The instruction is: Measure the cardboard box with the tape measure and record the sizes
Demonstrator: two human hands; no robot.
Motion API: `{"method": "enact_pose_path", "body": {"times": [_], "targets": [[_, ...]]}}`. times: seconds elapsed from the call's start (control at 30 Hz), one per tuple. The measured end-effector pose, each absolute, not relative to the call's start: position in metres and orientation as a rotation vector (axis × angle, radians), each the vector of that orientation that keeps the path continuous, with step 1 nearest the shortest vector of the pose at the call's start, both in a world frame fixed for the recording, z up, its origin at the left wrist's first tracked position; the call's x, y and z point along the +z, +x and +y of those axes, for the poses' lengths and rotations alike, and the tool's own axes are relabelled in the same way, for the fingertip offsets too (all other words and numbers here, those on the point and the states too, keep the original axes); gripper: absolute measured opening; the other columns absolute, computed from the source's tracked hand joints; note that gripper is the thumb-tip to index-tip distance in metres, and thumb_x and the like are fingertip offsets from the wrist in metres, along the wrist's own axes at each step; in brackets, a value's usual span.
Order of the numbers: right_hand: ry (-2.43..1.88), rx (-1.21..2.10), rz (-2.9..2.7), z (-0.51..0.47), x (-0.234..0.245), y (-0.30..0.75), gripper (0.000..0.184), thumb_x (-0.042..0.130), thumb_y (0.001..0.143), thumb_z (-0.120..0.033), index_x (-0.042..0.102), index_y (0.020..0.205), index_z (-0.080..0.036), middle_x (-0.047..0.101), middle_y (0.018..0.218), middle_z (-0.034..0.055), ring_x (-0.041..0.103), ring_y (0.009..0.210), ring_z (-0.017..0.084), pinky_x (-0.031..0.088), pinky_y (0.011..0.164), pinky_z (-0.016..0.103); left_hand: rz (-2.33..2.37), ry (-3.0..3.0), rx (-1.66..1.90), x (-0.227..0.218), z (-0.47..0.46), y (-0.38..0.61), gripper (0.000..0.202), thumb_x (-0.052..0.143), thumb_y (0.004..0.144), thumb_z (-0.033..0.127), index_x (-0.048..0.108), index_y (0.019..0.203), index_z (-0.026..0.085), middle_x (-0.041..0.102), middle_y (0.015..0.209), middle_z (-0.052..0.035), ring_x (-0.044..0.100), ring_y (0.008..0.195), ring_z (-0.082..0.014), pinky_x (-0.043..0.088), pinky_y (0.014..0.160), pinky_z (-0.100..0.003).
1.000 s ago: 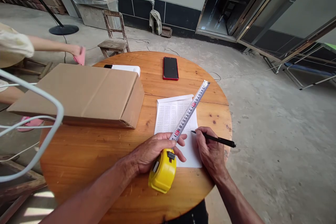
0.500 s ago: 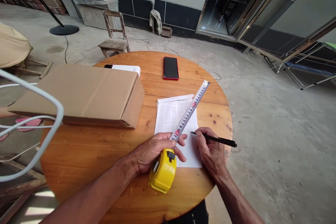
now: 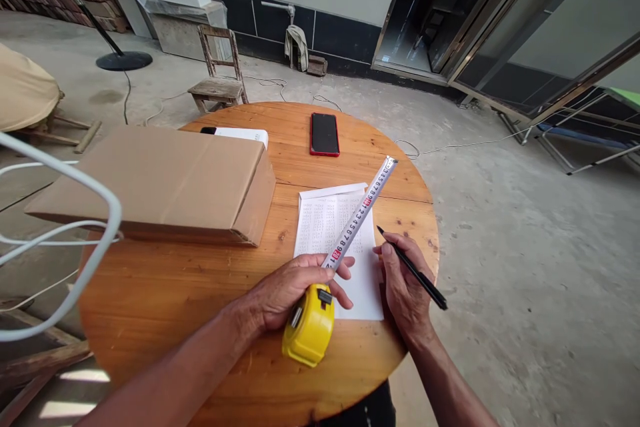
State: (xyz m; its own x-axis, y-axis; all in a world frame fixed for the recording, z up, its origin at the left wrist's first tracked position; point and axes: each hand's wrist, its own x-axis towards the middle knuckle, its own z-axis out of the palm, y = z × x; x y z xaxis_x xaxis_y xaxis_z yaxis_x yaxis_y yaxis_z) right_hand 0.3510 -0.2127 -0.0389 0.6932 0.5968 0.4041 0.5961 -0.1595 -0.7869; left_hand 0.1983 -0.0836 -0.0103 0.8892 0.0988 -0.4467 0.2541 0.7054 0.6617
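Note:
My left hand (image 3: 295, 287) is closed round a yellow tape measure (image 3: 311, 327), its thumb resting on the base of the blade. The silver blade (image 3: 356, 219) sticks out diagonally toward the upper right, over a sheet of paper (image 3: 320, 227) covered with rows of small writing in its upper part. In my right hand (image 3: 407, 287) is a black pen (image 3: 417, 270), held between thumb and fingers at the paper's right edge. Its tip points up and left, just off the sheet.
The round wooden table (image 3: 190, 300) carries a cardboard box (image 3: 165, 183) on the left, a white device (image 3: 243, 135) behind it and a red-edged phone (image 3: 325, 134) at the back. White tubing (image 3: 107, 207) crosses the left foreground. A wooden chair (image 3: 220, 73) stands beyond.
The pen has tilted, its tip lifting off the paper to the right and up while its rear end dropped. My left hand and the tape measure have hardly moved.

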Motion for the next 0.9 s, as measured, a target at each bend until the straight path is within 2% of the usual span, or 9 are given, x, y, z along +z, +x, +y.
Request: {"method": "enact_pose_path", "body": {"times": [0.07,0.17,0.27,0.47,0.6,0.67,0.8,0.9], "targets": [[-1.815,0.013,-1.001,-0.212,-0.038,0.35,0.016,0.049,0.091,-0.024,0.059,0.104,-0.023,0.065,0.093,0.0038,0.063,0.084,0.017,0.05,0.078,0.033,0.483,0.785,-0.091,-0.011,-0.084,0.198,0.013,0.05,0.083,0.02,0.061,0.087,0.014,0.07,0.09,-0.0128,0.063,0.069,-0.0137,0.04,0.054,-0.02],[-1.84,0.032,-1.104,-0.212,-0.04,0.35,0.02,0.05,0.091,-0.023,0.059,0.109,-0.024,0.067,0.097,0.0034,0.064,0.086,0.017,0.05,0.08,0.032,0.483,0.79,-0.077,-0.01,-0.085,0.199,0.014,0.051,0.081,0.02,0.061,0.088,0.014,0.07,0.088,-0.0109,0.062,0.06,-0.0122,0.038,0.052,-0.02],[-1.891,0.003,-1.173,-0.21,-0.046,0.351,0.023,0.049,0.091,-0.022,0.058,0.113,-0.023,0.067,0.101,0.004,0.065,0.087,0.017,0.051,0.08,0.032,0.464,0.8,-0.043,-0.009,-0.085,0.199,0.015,0.053,0.078,0.02,0.062,0.088,0.013,0.07,0.083,-0.0109,0.064,0.064,-0.0146,0.037,0.054,-0.02],[-1.94,-0.141,-1.349,-0.21,-0.057,0.36,0.027,0.046,0.091,-0.02,0.056,0.116,-0.021,0.066,0.109,0.007,0.061,0.095,0.021,0.049,0.083,0.037,0.452,0.784,-0.028,-0.005,-0.082,0.196,0.015,0.057,0.074,0.021,0.063,0.085,0.013,0.067,0.107,-0.0134,0.065,0.063,-0.0131,0.039,0.057,-0.022],[-1.938,-0.175,-1.38,-0.213,-0.062,0.364,0.028,0.045,0.092,-0.02,0.055,0.117,-0.021,0.065,0.111,0.0078,0.059,0.098,0.021,0.048,0.085,0.038,0.438,0.783,-0.006,-0.009,-0.08,0.194,0.017,0.058,0.073,0.024,0.062,0.085,0.013,0.066,0.11,-0.0143,0.066,0.062,-0.0124,0.037,0.052,-0.021],[-1.94,-0.167,-1.356,-0.214,-0.064,0.365,0.027,0.044,0.092,-0.021,0.056,0.116,-0.021,0.065,0.111,0.0075,0.059,0.099,0.021,0.048,0.086,0.038,0.436,0.805,0.02,-0.011,-0.08,0.194,0.016,0.058,0.074,0.025,0.061,0.085,0.013,0.069,0.103,-0.0137,0.064,0.06,-0.012,0.036,0.051,-0.021],[-1.913,-0.149,-1.312,-0.215,-0.067,0.366,0.027,0.045,0.092,-0.024,0.056,0.117,-0.022,0.066,0.109,0.0067,0.061,0.097,0.021,0.048,0.085,0.037,0.459,0.892,0.11,-0.008,-0.079,0.193,0.015,0.055,0.076,0.026,0.059,0.086,0.015,0.071,0.076,-0.0094,0.062,0.06,-0.0131,0.036,0.055,-0.022],[-1.886,-0.122,-1.296,-0.214,-0.067,0.366,0.028,0.046,0.091,-0.026,0.056,0.117,-0.022,0.066,0.106,0.006,0.062,0.096,0.02,0.049,0.085,0.036,0.552,0.95,0.124,-0.002,-0.082,0.187,0.018,0.053,0.075,0.029,0.058,0.088,0.016,0.069,0.063,-0.0055,0.055,0.05,-0.0118,0.036,0.053,-0.022]]}}
